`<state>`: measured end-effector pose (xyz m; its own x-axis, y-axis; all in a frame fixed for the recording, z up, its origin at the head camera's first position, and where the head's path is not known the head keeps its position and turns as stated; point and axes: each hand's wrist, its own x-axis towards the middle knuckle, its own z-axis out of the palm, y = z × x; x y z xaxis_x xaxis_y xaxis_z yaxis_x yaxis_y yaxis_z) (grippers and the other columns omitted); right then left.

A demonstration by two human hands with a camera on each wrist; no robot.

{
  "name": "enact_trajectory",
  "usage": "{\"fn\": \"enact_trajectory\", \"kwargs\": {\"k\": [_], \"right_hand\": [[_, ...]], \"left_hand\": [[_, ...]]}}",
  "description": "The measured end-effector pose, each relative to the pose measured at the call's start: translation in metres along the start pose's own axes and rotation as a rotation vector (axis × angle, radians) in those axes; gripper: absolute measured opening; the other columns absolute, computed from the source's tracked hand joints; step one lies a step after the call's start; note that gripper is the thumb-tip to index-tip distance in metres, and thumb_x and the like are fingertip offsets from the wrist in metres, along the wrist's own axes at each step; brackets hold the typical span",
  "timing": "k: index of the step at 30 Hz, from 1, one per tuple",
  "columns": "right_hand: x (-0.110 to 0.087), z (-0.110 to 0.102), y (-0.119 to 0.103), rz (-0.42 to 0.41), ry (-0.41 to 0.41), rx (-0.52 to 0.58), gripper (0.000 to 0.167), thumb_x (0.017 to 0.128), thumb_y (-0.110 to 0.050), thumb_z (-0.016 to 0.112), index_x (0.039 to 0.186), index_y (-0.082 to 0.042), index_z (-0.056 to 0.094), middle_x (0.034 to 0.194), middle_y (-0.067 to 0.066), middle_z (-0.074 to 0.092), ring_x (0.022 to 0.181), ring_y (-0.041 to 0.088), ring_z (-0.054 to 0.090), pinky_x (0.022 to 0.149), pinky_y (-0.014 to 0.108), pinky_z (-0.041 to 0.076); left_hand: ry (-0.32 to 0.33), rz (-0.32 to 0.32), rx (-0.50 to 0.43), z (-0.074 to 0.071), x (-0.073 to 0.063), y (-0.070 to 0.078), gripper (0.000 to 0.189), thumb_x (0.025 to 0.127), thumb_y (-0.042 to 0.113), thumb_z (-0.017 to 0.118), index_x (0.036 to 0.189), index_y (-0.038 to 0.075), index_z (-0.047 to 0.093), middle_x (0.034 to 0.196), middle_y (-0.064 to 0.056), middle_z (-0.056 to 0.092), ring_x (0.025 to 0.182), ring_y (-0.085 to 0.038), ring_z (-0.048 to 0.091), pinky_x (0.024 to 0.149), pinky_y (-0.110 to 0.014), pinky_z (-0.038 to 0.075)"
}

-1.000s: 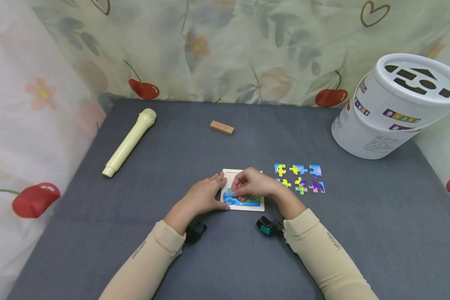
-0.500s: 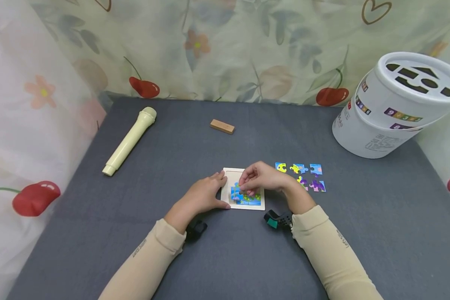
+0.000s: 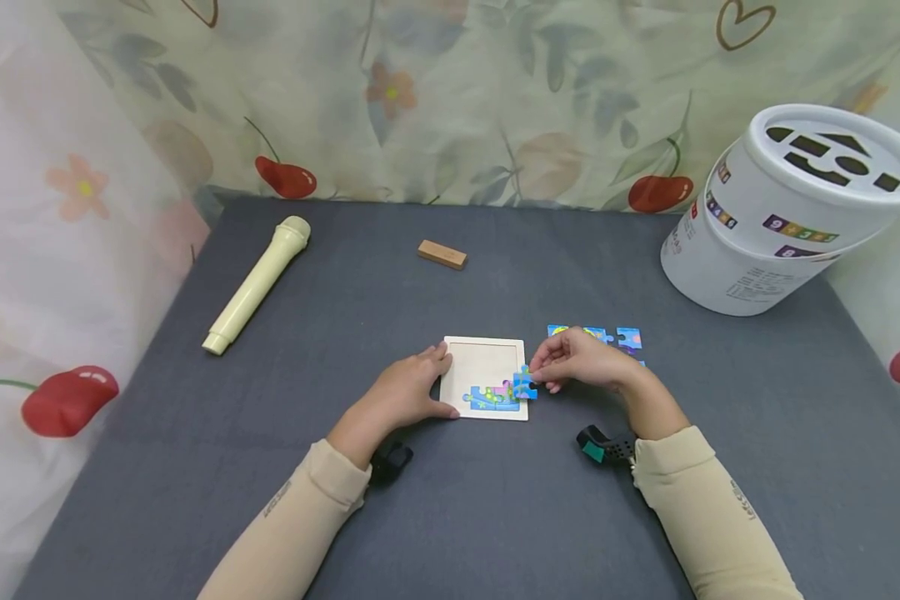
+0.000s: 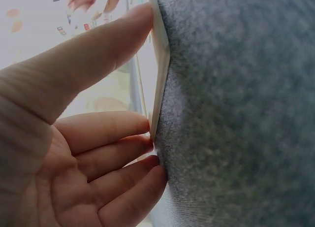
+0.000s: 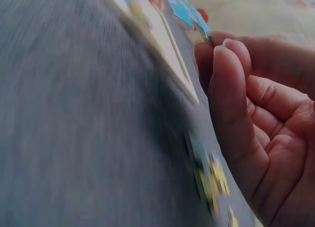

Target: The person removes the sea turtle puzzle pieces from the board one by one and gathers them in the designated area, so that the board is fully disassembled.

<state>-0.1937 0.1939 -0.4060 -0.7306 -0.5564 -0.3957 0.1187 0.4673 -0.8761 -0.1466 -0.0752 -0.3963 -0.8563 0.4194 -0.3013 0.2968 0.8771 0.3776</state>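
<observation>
A square wooden puzzle tray [image 3: 483, 358] lies on the table, with a few joined jigsaw pieces [image 3: 493, 400] along its lower part. My left hand [image 3: 407, 387] holds the tray at its left side, thumb at the near corner and fingertips by the far one; the left wrist view shows them against the tray's edge [image 4: 158, 74]. Between thumb and forefinger, my right hand [image 3: 585, 362] pinches a blue jigsaw piece [image 3: 524, 386] over the tray's right edge. Loose jigsaw pieces [image 3: 629, 337] lie right of the tray, partly hidden behind that hand.
A cream microphone-shaped object [image 3: 258, 283] lies at the left. Farther back is a small wooden block [image 3: 442, 254]. The large white bucket [image 3: 780, 217], its lid cut with shaped holes, stands at the back right. Printed cloth [image 3: 480, 100] hangs behind the grey table [image 3: 330, 317].
My right hand has drawn the pinched blue piece from the tray's left side across to its right edge. The joined pieces beneath now show. My left hand has stayed in place.
</observation>
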Motion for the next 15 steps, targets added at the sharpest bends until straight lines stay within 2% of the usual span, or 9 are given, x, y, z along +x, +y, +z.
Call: {"fn": "enact_trajectory", "kwargs": {"k": [8, 15], "right_hand": [[-0.024, -0.013, 0.019, 0.042, 0.051, -0.028, 0.024, 0.084, -0.012, 0.068, 0.095, 0.008, 0.062, 0.078, 0.001, 0.066, 0.061, 0.006, 0.059, 0.064, 0.025, 0.055], [-0.038, -0.018, 0.028, 0.047, 0.105, -0.062, 0.024, 0.084, -0.012, 0.068, 0.095, 0.009, 0.064, 0.079, 0.003, 0.068, 0.060, 0.006, 0.059, 0.062, 0.026, 0.055]], "left_hand": [[0.002, -0.003, -0.009, 0.000, 0.000, 0.000, 0.084, 0.075, 0.040, 0.076, 0.142, 0.005, 0.038, 0.153, -0.009, 0.026, 0.140, -0.025, 0.028, 0.112, -0.042, 0.030], [-0.001, -0.006, -0.009, 0.000, 0.000, 0.001, 0.083, 0.076, 0.040, 0.075, 0.142, 0.005, 0.038, 0.153, -0.009, 0.025, 0.140, -0.025, 0.029, 0.111, -0.042, 0.030]]}}
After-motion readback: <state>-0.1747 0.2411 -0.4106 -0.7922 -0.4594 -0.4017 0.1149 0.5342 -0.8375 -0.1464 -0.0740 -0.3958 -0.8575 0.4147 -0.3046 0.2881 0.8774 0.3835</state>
